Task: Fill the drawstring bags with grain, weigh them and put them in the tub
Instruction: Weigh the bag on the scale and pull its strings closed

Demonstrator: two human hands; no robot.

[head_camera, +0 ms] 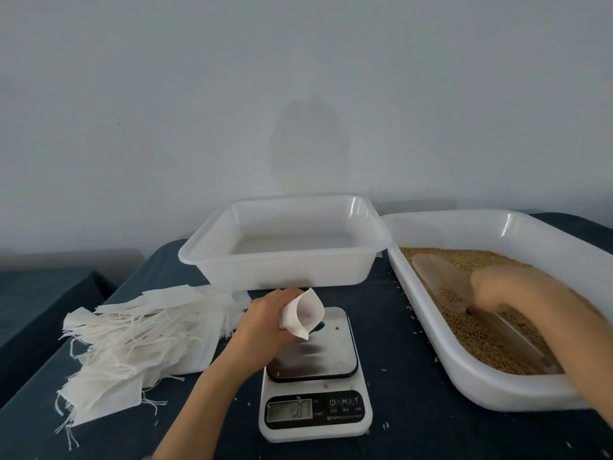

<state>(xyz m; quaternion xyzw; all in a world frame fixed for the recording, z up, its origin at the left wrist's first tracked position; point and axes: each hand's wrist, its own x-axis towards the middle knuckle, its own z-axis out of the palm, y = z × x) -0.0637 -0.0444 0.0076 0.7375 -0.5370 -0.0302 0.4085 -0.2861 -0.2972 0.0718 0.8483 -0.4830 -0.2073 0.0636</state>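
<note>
The left hand [265,318] is holding one open drawstring bag [303,315] above one scale [318,358], its grip pinching the cloth. The blurred right hand [517,290] is curling its grip round one scoop [438,277] in the grain tray [481,385]. One tub [282,270] is sitting behind the scale, one heap of bags [139,333] at left.

scale [316,360] buttons M, T, display blurred

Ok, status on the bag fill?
Left grip holds open bag over scale. Right grip on scoop in grain tub, blurred. Far tub: no bags yet. Path clear.
</note>
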